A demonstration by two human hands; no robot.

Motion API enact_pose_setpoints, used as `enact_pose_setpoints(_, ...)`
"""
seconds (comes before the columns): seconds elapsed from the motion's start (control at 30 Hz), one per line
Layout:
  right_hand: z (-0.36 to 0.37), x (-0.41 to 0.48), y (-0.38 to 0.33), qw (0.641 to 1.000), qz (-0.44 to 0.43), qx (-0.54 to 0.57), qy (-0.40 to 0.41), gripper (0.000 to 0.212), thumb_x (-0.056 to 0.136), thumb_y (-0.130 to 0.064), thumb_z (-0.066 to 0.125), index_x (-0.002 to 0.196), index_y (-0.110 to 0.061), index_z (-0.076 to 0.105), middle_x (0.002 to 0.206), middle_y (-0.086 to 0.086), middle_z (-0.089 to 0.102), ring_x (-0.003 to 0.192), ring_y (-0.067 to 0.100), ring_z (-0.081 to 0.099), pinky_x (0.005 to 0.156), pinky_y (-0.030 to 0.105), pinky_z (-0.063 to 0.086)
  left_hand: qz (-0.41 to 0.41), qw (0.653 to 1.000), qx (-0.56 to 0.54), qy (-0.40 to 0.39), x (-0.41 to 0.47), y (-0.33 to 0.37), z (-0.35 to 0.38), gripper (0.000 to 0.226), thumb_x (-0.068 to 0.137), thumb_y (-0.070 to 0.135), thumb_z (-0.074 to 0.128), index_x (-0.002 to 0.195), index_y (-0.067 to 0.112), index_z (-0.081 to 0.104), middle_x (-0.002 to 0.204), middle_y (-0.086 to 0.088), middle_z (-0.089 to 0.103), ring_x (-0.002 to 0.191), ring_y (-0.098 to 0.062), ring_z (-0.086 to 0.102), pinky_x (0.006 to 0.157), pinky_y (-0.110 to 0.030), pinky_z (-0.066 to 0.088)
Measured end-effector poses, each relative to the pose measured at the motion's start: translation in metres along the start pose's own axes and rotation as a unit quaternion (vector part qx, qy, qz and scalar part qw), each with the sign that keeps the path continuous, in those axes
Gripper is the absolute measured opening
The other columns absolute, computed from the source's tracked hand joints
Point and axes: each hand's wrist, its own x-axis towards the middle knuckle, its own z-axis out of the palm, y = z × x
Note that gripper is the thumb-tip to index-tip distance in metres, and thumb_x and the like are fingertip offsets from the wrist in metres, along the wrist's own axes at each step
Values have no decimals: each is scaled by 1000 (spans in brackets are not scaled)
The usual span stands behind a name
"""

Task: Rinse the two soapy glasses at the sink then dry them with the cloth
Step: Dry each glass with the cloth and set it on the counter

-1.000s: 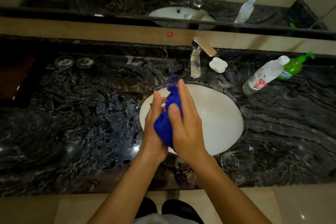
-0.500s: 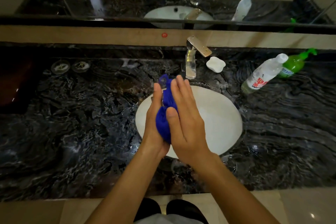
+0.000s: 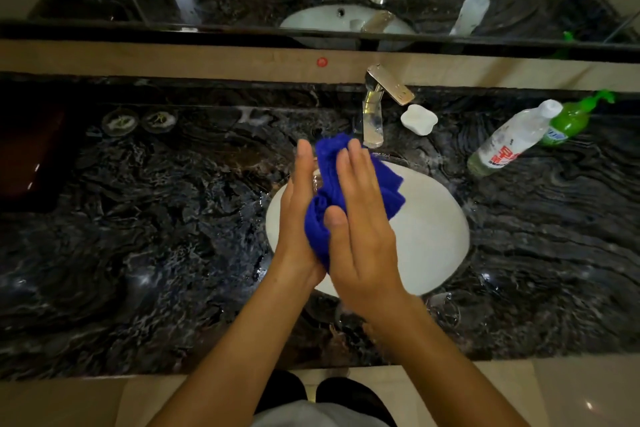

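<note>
Over the white sink basin my two hands hold a blue cloth bunched around a clear glass, of which only a sliver shows between them. My left hand holds the glass from its left side. My right hand lies flat on the cloth with straight fingers, its thumb pressing on the bunch. A second clear glass stands on the wet countertop at the basin's near right rim.
The chrome faucet stands behind the basin with a white soap dish beside it. A clear bottle and a green bottle lie at the right. Two small round dishes sit far left on the dark marble counter.
Both hands with the cloth and glass moved slightly away from me toward the faucet. More cloth now spreads out to the right under my right fingers.
</note>
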Motion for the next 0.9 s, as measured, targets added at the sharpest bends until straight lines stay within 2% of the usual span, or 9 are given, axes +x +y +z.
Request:
enact_pose_setpoints(0.13, 8, 4, 24, 971, 192, 133, -47, 53, 109, -48, 28, 160, -33, 23, 148, -19, 51, 136, 4, 51, 111, 38, 47, 33, 997, 72, -10, -19, 7, 12, 65, 84, 72, 60, 112, 15, 69, 121, -6, 71, 110, -23, 68, 105, -46, 51)
enact_pose_setpoints(0.2, 23, -25, 102, 962, 237, 110, -79, 64, 97, -79, 18, 156, -53, 22, 143, -42, 39, 134, -21, 34, 121, 58, 28, 36, 993, 96, -49, -40, 13, 29, 26, 104, 46, 38, 88, 30, 52, 141, 8, 47, 122, -5, 42, 124, -35, 23)
enact_pose_setpoints(0.27, 21, -30, 106, 962, 245, 119, -24, 51, 95, -82, 17, 138, -67, 40, 130, -44, 49, 116, -23, 44, 119, 56, 32, 39, 992, 114, -37, -40, 10, 31, 38, 107, 49, 24, 86, 30, 50, 140, 8, 47, 124, -8, 42, 125, -41, 20)
enact_pose_setpoints(0.37, 0, 4, -9, 978, 193, 85, 10, 37, 110, -42, 32, 142, -41, 51, 125, -21, 68, 118, 0, 63, 100, 30, 54, 87, 994, 60, 39, -12, 3, 4, 95, 67, 86, 66, 116, 5, 63, 107, -10, 73, 97, -26, 70, 94, -48, 55)
enact_pose_setpoints(0.47, 9, 0, -18, 996, 77, 48, 16, 53, 109, -28, 32, 159, -21, 17, 167, -4, 28, 155, 12, 26, 122, 41, 33, 40, 998, 18, 34, 1, 0, -6, 103, 61, 87, 71, 122, 4, 62, 99, -11, 67, 87, -24, 69, 88, -43, 51)
enact_pose_setpoints(0.57, 14, 8, -5, 986, 124, 111, 7, 52, 111, -31, 31, 159, -18, 19, 159, -19, 40, 147, 5, 39, 116, 31, 41, 23, 1000, 18, 1, 2, -1, -13, 99, 70, 80, 72, 133, 6, 60, 113, -16, 71, 100, -28, 72, 88, -42, 56)
enact_pose_setpoints(0.63, 4, 16, -6, 936, 239, 256, 38, 46, 109, -43, 31, 147, -24, 46, 122, -29, 68, 115, -2, 65, 96, 21, 51, 48, 996, 77, -2, -2, 2, -14, 82, 76, 74, 66, 130, 13, 63, 113, -14, 75, 102, -29, 73, 87, -42, 59)
enact_pose_setpoints(0.73, -1, 29, 0, 764, 459, 444, 91, 44, 106, -45, 39, 95, -19, 73, 76, -2, 77, 70, 14, 73, 70, 31, 59, 134, 981, 142, -8, -7, 5, -7, 73, 73, 71, 71, 125, 21, 61, 113, -11, 72, 103, -25, 72, 86, -39, 58)
enact_pose_setpoints(0.9, -4, 28, -3, 658, 437, 608, 77, 37, 97, -28, 49, 91, -12, 82, 95, 12, 76, 91, 25, 73, 88, 38, 59, 300, 909, 282, -65, -6, 5, -18, 97, 55, 37, 100, 136, 27, 47, 116, 1, 66, 111, -19, 67, 95, -30, 53)
